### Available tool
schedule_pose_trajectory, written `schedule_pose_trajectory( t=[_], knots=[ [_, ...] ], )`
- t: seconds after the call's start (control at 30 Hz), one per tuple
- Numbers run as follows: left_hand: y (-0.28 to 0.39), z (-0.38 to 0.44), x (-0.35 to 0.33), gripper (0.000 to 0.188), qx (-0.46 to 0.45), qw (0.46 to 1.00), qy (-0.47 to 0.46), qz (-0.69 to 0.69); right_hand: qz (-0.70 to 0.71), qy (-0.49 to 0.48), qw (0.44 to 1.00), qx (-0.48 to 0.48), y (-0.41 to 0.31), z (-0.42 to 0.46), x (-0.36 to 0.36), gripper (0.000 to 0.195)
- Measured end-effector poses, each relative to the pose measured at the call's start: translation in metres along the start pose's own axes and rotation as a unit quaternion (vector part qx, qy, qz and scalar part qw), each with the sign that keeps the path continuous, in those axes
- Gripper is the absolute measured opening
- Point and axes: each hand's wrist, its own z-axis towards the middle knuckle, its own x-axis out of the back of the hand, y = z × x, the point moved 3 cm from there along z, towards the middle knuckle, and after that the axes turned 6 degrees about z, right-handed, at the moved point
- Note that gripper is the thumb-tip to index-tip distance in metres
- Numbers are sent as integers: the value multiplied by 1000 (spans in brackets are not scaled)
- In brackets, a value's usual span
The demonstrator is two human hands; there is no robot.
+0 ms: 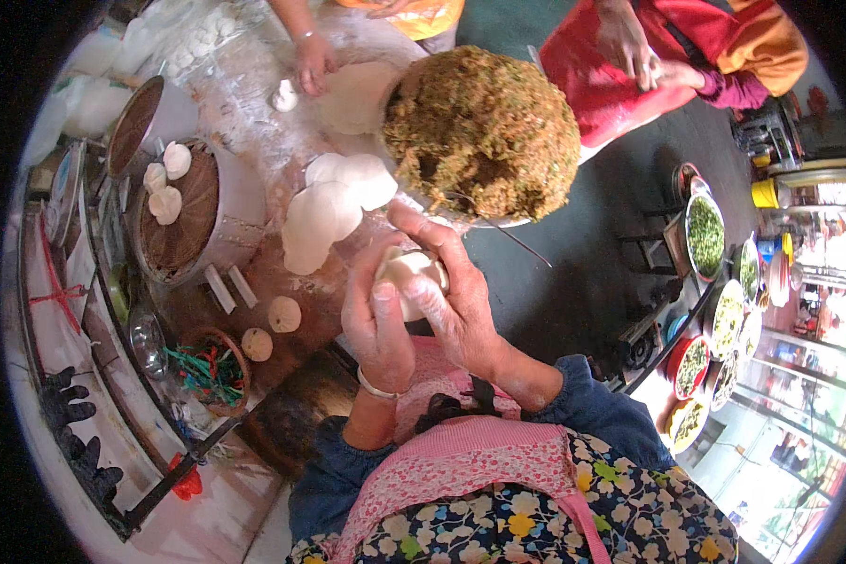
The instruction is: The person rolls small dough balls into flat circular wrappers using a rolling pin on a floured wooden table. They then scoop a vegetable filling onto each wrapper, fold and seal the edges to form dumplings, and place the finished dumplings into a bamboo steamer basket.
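Between my left hand and my right hand is a dough bun, cupped in the fingers, with both thumbs on its near side. Just beyond them, flat round dough wrappers overlap on the floured table. A big bowl heaped with chopped filling stands ahead, slightly right, a thin metal utensil sticking out over its near rim. Left of my hands, a round steamer holds several shaped buns on its woven base. Two round pale pieces lie on the table between the steamer and me.
A co-worker's hand touches a large dough sheet across the table. Another person in a red apron stands beyond the bowl. A basket of coloured ties sits at the left table edge. Bowls of chopped vegetables line the right side.
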Motion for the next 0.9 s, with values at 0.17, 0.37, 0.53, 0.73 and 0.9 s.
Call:
schedule_pose_trajectory(
  t=[0.17,0.37,0.53,0.73,0.9],
  knots=[
    [4,15,31,38,37,997,-6,72,-217,-205,943,144,4,29,-26,36],
    [12,37,73,33,36,999,29,-11,-133,-290,944,79,1,65,-76,44],
    [22,58,104,34,107,989,92,-43,-146,-191,961,138,22,69,-128,31],
    [2,79,155,33,144,978,144,35,-141,-187,962,142,48,86,-185,26],
    [-29,93,201,30,155,962,226,-15,-149,-219,953,146,86,100,-240,22]
  ],
)
